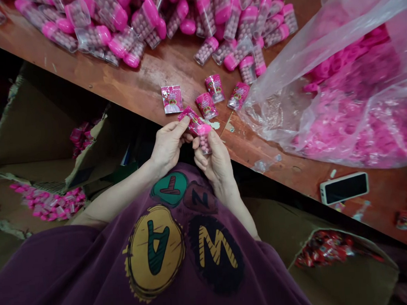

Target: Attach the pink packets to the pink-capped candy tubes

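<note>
Between thumb and fingers, my left hand (168, 144) pinches a small printed pink packet (191, 118). My right hand (218, 158) is closed around a clear candy tube (204, 142) of pale pink balls with a bright pink cap. Packet and capped end meet in front of me at the table edge; whether the packet goes into the tube or only lies against it, I cannot tell. Just beyond my hands, several similar packets lie on the brown table, among them a flat one (171, 99) and a curved one (214, 88).
A heap of candy tubes (147, 18) covers the table's far side. To the right lies a clear plastic bag (355, 102) of pink pieces, with a phone (344, 188) nearer the edge. Below stand cardboard boxes, one (349, 281) with red packets and one (33, 135) at left.
</note>
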The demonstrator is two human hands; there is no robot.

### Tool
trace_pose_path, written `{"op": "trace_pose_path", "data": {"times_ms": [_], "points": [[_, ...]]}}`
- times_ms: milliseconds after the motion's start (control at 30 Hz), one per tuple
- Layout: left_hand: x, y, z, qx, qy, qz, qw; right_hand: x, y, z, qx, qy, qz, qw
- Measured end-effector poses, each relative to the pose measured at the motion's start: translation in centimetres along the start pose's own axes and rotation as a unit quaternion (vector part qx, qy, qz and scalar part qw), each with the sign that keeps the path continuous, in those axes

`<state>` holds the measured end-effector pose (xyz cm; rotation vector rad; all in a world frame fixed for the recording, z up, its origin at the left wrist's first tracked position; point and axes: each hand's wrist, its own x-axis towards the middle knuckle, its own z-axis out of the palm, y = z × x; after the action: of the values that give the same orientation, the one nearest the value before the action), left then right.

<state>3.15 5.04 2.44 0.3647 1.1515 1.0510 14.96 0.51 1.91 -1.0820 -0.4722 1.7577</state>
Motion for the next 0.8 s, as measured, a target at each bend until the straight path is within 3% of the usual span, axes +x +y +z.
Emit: {"op": "trace_pose_path", "data": {"times_ms": [133,300,433,633,800], "points": [[-0.1,-0.1,-0.2,0.01,0.01,-0.01,1.0,0.2,0.7,0.2,-0.05,0.048,-0.062,0.996],[-0.3,-0.3,-0.5,0.02,0.008,-0.008,1.0,0.6,1.4,-0.3,-0.172,0.148,-0.177,0.958],[-0.2,-0.3,-0.7,-0.006,0.025,-0.026,0.999,0.2,1.2,-1.2,-0.207,0.185,-0.227,0.933],[0.0,-0.1,-0.7,-0.033,-0.001,-0.064,0.997,-1.1,2.1,-2.5,-0.291,0.119,-0.242,0.918],[-0.6,0.0,-0.7,-0.029,-0.045,-0.085,0.995,-0.8,1.1,-3.4,-0.419,0.031,-0.285,0.862]]}}
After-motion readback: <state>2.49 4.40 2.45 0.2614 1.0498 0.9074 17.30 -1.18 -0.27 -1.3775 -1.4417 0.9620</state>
